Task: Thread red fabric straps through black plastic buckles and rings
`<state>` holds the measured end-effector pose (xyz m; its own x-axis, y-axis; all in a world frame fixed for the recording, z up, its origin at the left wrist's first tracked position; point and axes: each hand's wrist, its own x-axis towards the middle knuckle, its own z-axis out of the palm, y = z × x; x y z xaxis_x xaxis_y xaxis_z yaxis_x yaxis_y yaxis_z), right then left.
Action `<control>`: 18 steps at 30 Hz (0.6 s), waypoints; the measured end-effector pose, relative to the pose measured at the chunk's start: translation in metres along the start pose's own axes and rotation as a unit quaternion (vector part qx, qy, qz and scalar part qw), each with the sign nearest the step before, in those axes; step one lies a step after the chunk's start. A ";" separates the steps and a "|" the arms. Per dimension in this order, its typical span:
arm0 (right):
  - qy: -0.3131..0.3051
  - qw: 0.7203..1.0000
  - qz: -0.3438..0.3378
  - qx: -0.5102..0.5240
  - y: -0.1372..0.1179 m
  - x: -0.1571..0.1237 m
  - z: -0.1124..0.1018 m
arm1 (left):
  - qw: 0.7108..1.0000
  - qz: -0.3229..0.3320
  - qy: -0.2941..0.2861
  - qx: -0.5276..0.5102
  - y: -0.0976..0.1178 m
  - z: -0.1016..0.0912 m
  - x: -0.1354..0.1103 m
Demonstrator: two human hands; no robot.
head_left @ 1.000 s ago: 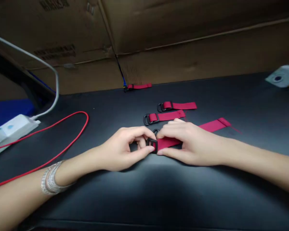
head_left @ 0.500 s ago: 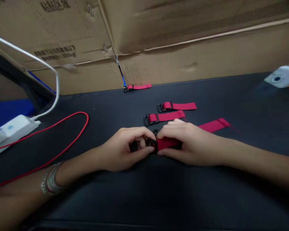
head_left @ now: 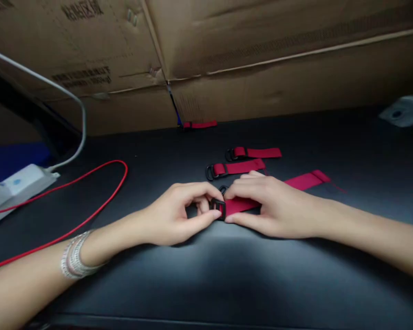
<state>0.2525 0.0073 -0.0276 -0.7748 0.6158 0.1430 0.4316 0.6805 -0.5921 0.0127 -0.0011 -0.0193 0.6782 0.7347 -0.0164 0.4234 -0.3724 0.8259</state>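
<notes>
Between my two hands is a black plastic buckle with a red strap running through it. My left hand pinches the buckle between thumb and fingers. From the other side, my right hand grips the red strap close to the buckle, thumb below and fingers above. Just behind the hands lies another red strap, its middle hidden by my right hand. A black ring-like piece shows behind the fingertips; which strap it belongs to I cannot tell.
Farther back lie red straps with black buckles: a nearer one, one behind it and one by the cardboard. At left are a white power strip and a red cable. Cardboard boxes line the back.
Both hands keep their grip in nearly the same place. Light on the scene has shifted: the table front is brighter and the cardboard darker.
</notes>
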 end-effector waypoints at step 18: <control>0.008 1.000 -0.010 -0.007 0.002 0.000 0.001 | 1.000 0.003 -0.002 0.007 0.001 -0.001 0.000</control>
<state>0.2531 0.0078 -0.0292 -0.7757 0.6087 0.1670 0.4228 0.6975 -0.5785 0.0130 -0.0010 -0.0181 0.6826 0.7307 -0.0141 0.4285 -0.3845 0.8177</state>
